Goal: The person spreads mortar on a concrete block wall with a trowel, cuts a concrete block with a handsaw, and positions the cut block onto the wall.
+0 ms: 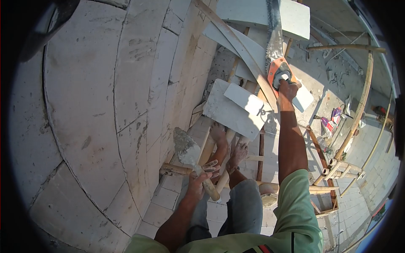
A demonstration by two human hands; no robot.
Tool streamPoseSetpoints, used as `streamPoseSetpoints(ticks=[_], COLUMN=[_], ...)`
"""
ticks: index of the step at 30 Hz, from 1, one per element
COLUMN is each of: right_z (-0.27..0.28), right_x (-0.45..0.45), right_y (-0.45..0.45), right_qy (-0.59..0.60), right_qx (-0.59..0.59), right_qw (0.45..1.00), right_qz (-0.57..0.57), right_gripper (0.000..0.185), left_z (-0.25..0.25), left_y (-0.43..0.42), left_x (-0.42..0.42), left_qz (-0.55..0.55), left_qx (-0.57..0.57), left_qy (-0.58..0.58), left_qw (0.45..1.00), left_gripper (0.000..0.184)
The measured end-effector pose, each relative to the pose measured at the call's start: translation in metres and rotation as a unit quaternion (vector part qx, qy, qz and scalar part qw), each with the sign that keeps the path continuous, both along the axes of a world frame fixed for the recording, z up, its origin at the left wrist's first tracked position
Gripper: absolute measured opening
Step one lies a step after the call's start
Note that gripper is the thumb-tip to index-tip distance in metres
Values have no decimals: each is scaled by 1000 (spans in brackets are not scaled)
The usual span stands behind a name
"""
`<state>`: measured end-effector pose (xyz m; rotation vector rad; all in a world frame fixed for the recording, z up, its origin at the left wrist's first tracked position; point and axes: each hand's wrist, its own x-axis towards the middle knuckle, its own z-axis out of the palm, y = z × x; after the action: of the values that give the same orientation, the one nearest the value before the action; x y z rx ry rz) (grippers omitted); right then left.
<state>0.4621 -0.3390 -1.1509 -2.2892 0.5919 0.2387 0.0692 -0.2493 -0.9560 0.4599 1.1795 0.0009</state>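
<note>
My right hand is stretched forward and closed round the orange and black handle of a hand saw. The saw's toothed blade points away from me, beside a long curved wooden strip and over pale blocks. Lower down, my left hand is wrapped round a trowel near the top of its wooden handle. Mortar coats the trowel's blade, which points up and left towards the block wall. Ahead of the trowel lie a flat pale block and a smaller piece on top of it.
A tall block wall rises along my left. My bare feet stand on bamboo poles. Bamboo scaffolding stands at the right, with colourful bags and rubble below. More white blocks lie at the top.
</note>
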Motion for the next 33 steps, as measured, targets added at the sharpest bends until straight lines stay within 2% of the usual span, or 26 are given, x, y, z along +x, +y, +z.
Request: streamPoseSetpoints(ticks=[1,3,4,5,7,8,9,11,14,16,18,20,21,23,26,29,31,33], right_z=[0,4,1,0,29,41,58,94,88,99,91,99,112,91,54,16,-2,-18], right_x=[4,15,22,24,16,8,-4,-33,-86,-124,-162,-185,-190,-206,-216,-213,-210,-211], right_y=[-7,-21,-26,-35,-44,-48,-51,-57,-107,-116,-137,-140,-132,-144,-156,-160,-161,-161], right_qy=[1,-25,-52,-51,-30,-25,-21,40,13,48,42,69,130,181,180,126,150,152], right_qx=[-3,199,207,206,294,244,242,184,144,128,55,-15,-17,-32,-68,-32,-24,-64], right_qw=[1000,978,976,976,955,969,969,982,982,981,977,967,965,955,942,946,948,952], right_qz=[2,-49,-50,-49,-23,-34,-34,2,123,135,201,245,228,231,275,296,279,260], right_gripper=[69,64,55,55,39,40,40,44,50,54,59,62,62,62,61,58,56,56], left_z=[0,1,0,-2,-2,-1,0,4,10,15,18,18,16,11,5,0,-2,-6], left_y=[0,0,0,-1,-5,-5,-6,-7,-7,-7,-7,-8,-8,-11,-11,-7,-5,-3], left_x=[0,0,0,-1,-9,-11,-12,-15,-21,-24,-20,-21,-21,-21,-13,-3,4,5], left_qz=[2,8,11,13,0,2,8,15,8,3,6,8,-6,-22,-10,-32,-41,-43], left_qx=[-4,-13,-17,-18,-3,-4,-6,-10,1,12,18,22,35,46,41,52,66,65], left_qy=[-1,-2,-3,-3,-9,-5,-6,-7,-26,-29,-30,-29,-27,-30,-25,-28,-39,-42], left_qw=[1000,1000,1000,1000,1000,1000,1000,1000,1000,1000,999,999,999,998,999,998,996,996], left_gripper=[41,39,37,37,28,28,28,27,22,22,22,23,22,22,22,22,22,22])
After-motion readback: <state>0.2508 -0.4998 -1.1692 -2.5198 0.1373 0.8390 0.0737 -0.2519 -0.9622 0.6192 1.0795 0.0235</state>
